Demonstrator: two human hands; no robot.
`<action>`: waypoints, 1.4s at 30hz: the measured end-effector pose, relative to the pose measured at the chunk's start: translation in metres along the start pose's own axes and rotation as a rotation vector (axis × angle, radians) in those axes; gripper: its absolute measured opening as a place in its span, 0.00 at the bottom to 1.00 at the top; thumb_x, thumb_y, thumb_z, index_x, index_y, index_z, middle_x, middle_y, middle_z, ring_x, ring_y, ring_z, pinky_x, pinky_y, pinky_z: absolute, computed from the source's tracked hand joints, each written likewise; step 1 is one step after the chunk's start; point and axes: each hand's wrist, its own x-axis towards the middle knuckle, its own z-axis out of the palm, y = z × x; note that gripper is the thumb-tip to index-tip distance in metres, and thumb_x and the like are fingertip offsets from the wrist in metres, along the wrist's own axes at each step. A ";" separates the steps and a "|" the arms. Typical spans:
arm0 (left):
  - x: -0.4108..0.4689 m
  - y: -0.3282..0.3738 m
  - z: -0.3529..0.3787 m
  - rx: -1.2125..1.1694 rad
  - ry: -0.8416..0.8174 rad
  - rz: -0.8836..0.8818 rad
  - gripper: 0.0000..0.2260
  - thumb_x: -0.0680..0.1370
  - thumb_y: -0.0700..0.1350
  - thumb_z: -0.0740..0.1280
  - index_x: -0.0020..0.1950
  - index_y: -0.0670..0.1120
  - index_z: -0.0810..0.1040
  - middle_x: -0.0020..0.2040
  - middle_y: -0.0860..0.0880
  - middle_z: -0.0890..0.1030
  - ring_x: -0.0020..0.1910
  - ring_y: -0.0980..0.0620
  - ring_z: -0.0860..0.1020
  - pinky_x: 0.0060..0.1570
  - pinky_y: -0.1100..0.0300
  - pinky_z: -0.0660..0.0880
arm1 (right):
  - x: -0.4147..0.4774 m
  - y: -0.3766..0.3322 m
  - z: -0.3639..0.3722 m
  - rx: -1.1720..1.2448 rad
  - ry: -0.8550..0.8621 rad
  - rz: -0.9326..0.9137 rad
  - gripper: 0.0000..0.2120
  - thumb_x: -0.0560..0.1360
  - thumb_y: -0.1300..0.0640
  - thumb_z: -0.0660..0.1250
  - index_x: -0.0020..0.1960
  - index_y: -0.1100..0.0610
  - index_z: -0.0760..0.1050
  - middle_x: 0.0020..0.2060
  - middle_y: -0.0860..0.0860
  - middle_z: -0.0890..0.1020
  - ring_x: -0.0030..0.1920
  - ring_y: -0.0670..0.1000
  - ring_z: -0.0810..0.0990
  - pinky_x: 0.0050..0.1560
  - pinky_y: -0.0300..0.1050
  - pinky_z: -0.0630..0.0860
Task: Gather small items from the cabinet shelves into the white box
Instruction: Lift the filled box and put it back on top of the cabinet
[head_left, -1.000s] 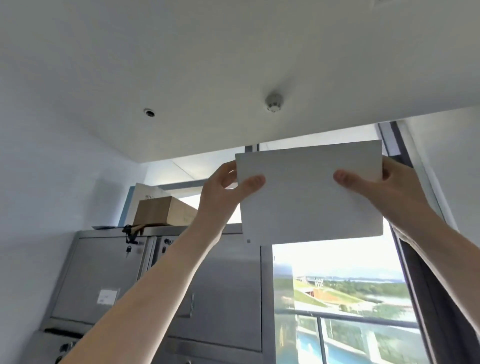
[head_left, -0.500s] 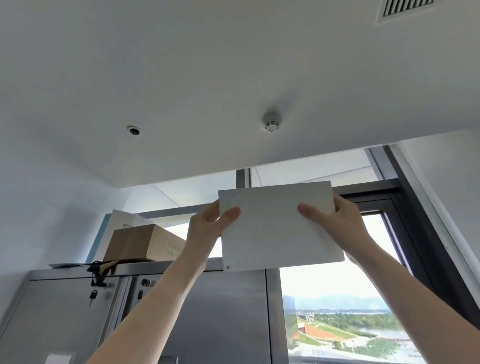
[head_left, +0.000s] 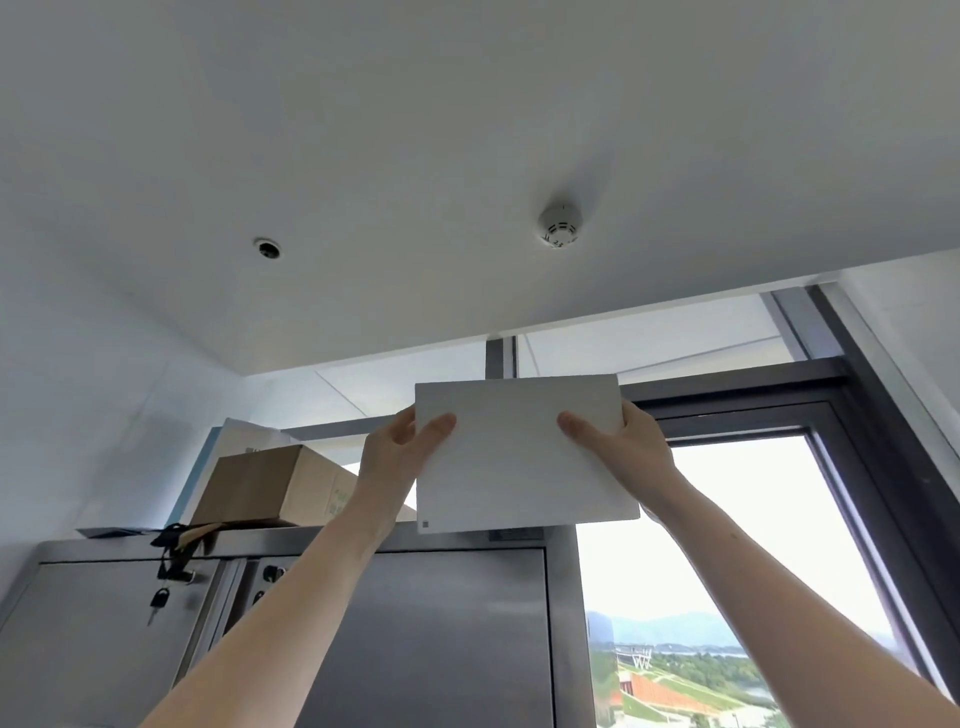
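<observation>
**White box held up at the cabinet top**

Lower left and centre of the frame: steel cabinet (head_left: 441, 623), doors closed, a key (head_left: 157, 605) hanging at the left lock. On its top, at left: cardboard box (head_left: 260, 483), a black strap (head_left: 174, 538) drooping over the edge below it. At right: dark-framed window (head_left: 753, 545), hills and greenery beyond. Above: white ceiling with a smoke detector (head_left: 559, 227).

Centre of the frame: white box (head_left: 519, 467), flat, plain, rectangular, a tiny grey square at its lower left corner. Lower edge covering the cabinet's top right corner; touching it or not, cannot tell.

Left hand (head_left: 395, 457) gripping the left edge, thumb laid across the near face, fingers hidden behind. Right hand (head_left: 623, 447) gripping the right edge the same way.
</observation>
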 end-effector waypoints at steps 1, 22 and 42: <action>0.004 -0.005 0.001 0.005 0.008 0.003 0.10 0.75 0.50 0.71 0.55 0.51 0.82 0.48 0.54 0.85 0.43 0.57 0.83 0.38 0.67 0.75 | 0.004 0.006 0.003 -0.004 -0.003 -0.002 0.24 0.61 0.35 0.76 0.52 0.45 0.79 0.45 0.42 0.86 0.47 0.50 0.85 0.54 0.57 0.81; 0.068 -0.076 0.005 0.229 -0.024 0.128 0.15 0.78 0.53 0.67 0.62 0.62 0.67 0.51 0.45 0.82 0.43 0.50 0.81 0.44 0.57 0.78 | 0.016 0.071 0.021 0.002 -0.167 -0.240 0.29 0.73 0.53 0.75 0.66 0.31 0.69 0.60 0.34 0.79 0.57 0.35 0.78 0.54 0.31 0.74; 0.066 -0.154 -0.016 0.340 -0.079 0.121 0.23 0.71 0.61 0.71 0.64 0.73 0.68 0.56 0.76 0.73 0.51 0.61 0.69 0.55 0.70 0.65 | 0.028 0.115 0.046 -0.069 -0.017 -0.230 0.29 0.73 0.50 0.75 0.71 0.39 0.70 0.61 0.38 0.78 0.54 0.24 0.72 0.48 0.17 0.65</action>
